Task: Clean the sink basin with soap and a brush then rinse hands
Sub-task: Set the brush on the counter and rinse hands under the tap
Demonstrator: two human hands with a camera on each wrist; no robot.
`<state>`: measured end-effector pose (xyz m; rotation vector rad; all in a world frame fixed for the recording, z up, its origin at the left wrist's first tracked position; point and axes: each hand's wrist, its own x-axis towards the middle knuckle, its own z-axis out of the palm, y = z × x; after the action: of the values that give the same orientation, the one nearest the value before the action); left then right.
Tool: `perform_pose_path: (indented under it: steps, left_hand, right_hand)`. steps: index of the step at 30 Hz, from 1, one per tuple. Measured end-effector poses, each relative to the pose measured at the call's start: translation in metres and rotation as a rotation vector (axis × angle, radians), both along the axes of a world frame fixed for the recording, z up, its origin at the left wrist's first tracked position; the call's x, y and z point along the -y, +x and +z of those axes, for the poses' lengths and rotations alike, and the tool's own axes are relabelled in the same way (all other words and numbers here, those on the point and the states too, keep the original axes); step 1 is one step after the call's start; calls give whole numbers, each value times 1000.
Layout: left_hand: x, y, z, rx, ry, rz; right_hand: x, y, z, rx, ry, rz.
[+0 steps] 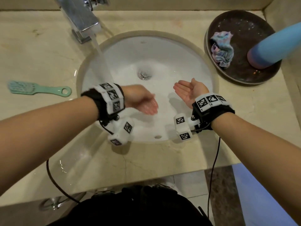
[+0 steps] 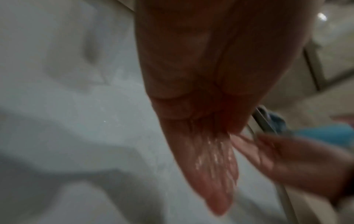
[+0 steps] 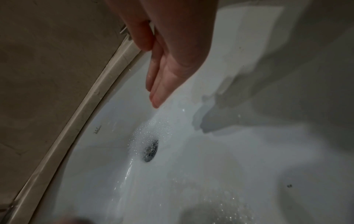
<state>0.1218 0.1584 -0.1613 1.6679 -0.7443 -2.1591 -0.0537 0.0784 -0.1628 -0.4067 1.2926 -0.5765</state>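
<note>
Both hands hover over the round white sink basin (image 1: 171,51), apart from each other and holding nothing. My left hand (image 1: 145,104) is wet, blurred and palm-up with straight fingers (image 2: 214,166), to the right of the water stream (image 1: 104,62) that runs from the chrome faucet (image 1: 81,17). My right hand (image 1: 187,91) is also palm-up with relaxed, straight fingers (image 3: 159,84), right of the drain (image 1: 144,75). Water pools foamy around the drain (image 3: 150,150). The mint-green brush (image 1: 32,88) lies on the counter left of the basin.
A dark round tray (image 1: 241,75) at the back right holds a crumpled multicoloured cloth (image 1: 222,48) and a blue bottle (image 1: 275,46). The beige stone counter (image 1: 40,51) surrounds the basin. Black cables hang from both wrist units over the front edge.
</note>
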Motion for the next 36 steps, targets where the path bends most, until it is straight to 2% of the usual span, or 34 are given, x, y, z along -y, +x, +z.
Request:
perform_pose_path:
  steps: [2,3,6,9,12,14,18,20,22,25,29,31,33,35,36]
  left_hand:
    - [-9,-25,-9,62,45,-279]
    - [-11,-33,-13,91,67,-343]
    - [-10,-35,-21,147,81,-320]
    - [-2,-8,-24,203,30,-69]
    - [4,34,-30,272,-32,293]
    - [5,62,-33,261,-50,560]
    - [6,97,-26,67,-114,979]
    - [8,102,-17,-91,-179,1106]
    - [13,103,-10,-157,-207,1181]
    - [19,96,-12,-130,-211,1157]
    - [24,76,-22,32,-92,1058]
    - [27,61,-30,146,-41,921]
    - [29,44,-38,246,16,696]
    - [35,29,-46,288,52,513]
    - [39,24,-48,305,51,473]
  right_hand:
    - [-2,-2,-1,-1,3,-1]
    - [-2,-3,-1,-4,1,-1]
    - [-4,-7,-2,-11,-3,-7]
    - [-5,-10,-1,-12,-5,-10]
    - [-5,-10,0,-10,-8,-6]
    - [-5,-9,0,-4,-6,-2]
    - [-2,-4,2,0,-8,13]
    - [0,-2,2,2,-10,23]
    - [3,1,2,2,-10,37]
    - [9,3,2,3,-7,51]
    - [19,3,0,8,-4,62]
    - [25,1,-3,11,3,62]
    - [30,-1,-5,14,9,58]
    - [35,-4,-9,14,15,65]
    - [38,-5,-10,14,18,72]
